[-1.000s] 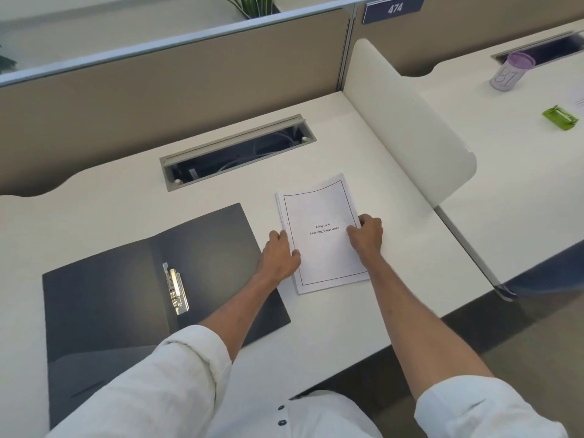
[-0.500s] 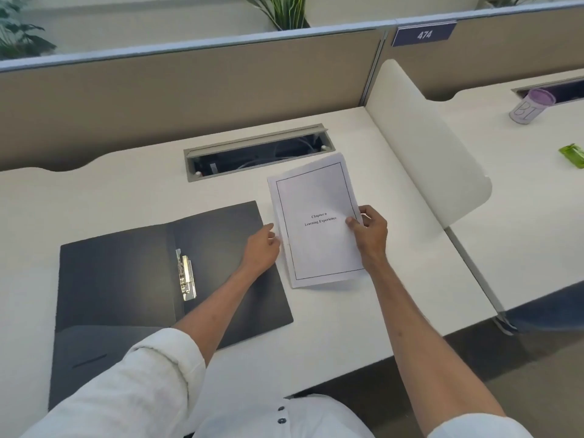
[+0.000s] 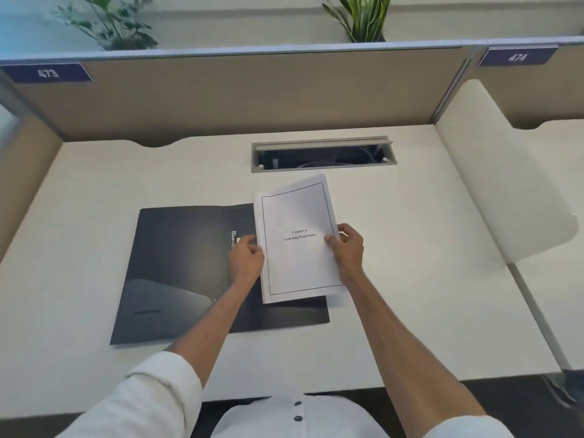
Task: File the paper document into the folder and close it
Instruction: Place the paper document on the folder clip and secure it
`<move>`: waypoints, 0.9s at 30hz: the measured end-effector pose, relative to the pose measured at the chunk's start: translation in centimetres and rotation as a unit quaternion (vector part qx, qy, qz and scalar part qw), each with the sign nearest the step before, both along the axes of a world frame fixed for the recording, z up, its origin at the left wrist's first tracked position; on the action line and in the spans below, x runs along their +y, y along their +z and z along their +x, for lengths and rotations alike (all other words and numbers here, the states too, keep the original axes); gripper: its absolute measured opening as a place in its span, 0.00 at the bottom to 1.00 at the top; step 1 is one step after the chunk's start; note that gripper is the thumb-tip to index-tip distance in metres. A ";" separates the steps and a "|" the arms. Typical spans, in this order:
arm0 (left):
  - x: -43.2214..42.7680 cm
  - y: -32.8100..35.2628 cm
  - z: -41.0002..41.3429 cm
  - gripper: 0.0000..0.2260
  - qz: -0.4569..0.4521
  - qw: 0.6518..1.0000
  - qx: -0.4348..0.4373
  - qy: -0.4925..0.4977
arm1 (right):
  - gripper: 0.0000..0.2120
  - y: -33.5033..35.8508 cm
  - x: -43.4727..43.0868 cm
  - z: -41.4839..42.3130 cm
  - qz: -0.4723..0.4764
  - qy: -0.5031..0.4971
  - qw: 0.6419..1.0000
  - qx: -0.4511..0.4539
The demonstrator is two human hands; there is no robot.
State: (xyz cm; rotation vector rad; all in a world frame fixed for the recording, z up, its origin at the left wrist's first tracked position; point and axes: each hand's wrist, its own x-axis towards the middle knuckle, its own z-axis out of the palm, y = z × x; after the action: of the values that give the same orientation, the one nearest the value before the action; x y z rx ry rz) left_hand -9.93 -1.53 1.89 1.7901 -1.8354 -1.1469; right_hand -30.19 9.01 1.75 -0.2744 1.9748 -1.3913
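Paper document [image 3: 297, 241], a white stapled stack with a framed title page, was held by both hands above the right half of the open dark folder [image 3: 186, 273] on the white desk [image 3: 410, 248]. The left hand [image 3: 246, 260] gripped its left edge and the right hand [image 3: 347, 248] pinched its right edge, thumb on top. The folder's metal clip [image 3: 234, 238] lay just left of the left hand.

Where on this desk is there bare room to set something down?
Bare desk lies right of the paper, out to the white divider, and left of the folder. It is crowded mid-desk, where both hands hold the paper over the folder.
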 end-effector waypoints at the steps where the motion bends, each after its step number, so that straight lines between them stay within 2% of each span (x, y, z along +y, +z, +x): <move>1: 0.3 -0.3 1.0 0.18 -0.002 1.000 -0.015 0.013 | 0.07 -0.4 -0.3 0.8 0.001 -0.001 1.000 -0.018; 5: 1.9 -1.3 4.5 0.15 -0.010 0.998 -0.049 0.032 | 0.05 -1.6 -1.0 3.4 0.020 0.003 0.999 -0.048; 10: 2.9 -1.8 6.4 0.15 -0.033 0.998 -0.036 0.045 | 0.07 -2.6 -0.9 4.6 0.035 0.002 0.998 -0.061; 13: 3.1 -2.0 6.8 0.17 -0.029 0.998 -0.041 0.028 | 0.11 -2.7 -0.8 4.9 0.045 -0.005 0.997 -0.061; 23: 0.0 -1.1 6.7 0.16 -0.095 0.993 -0.051 -0.043 | 0.11 -2.4 0.3 4.4 0.051 -0.027 0.996 -0.067; 27: -2.1 -0.9 6.7 0.21 -0.107 0.984 -0.080 -0.119 | 0.11 -2.7 0.5 4.1 0.049 -0.036 0.995 -0.074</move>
State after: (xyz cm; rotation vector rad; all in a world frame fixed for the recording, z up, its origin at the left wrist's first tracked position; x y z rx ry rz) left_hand -3.19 -3.63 1.00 1.6150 -2.2232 -0.8617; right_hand -26.05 9.52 -0.90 -0.0541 1.9379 -1.3155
